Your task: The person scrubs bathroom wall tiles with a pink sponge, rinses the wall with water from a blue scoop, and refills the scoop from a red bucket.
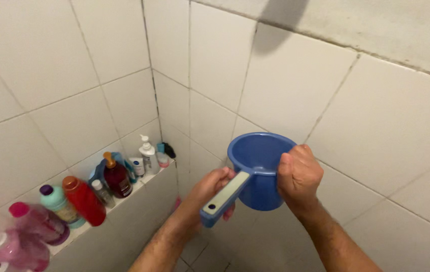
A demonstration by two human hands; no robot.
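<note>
The left hand (210,189) comes up from the lower middle of the view, forearm rising and wrist bent back, its fingers curled under the flat handle (225,199) of a blue plastic dipper (257,171). The thumb lies along the top of the handle and the fingertips show beneath its end, so this hand is closed around the handle. The right hand (299,176) reaches in from the lower right, forearm angled upward, and is clenched over the dipper's rim and side wall, thumb toward the inside of the bowl and knuckles facing the camera.

The dipper is held in the air between the two hands, in front of the white tiled wall (366,116), its open mouth tipped up and toward the wall corner. To handle it well in this hold, the person would likely keep the handle hand firm and the rim hand steady, since wet plastic could slip.

Farther off to the left, a tiled ledge (139,189) carries a row of bottles (84,200), well apart from both hands.
</note>
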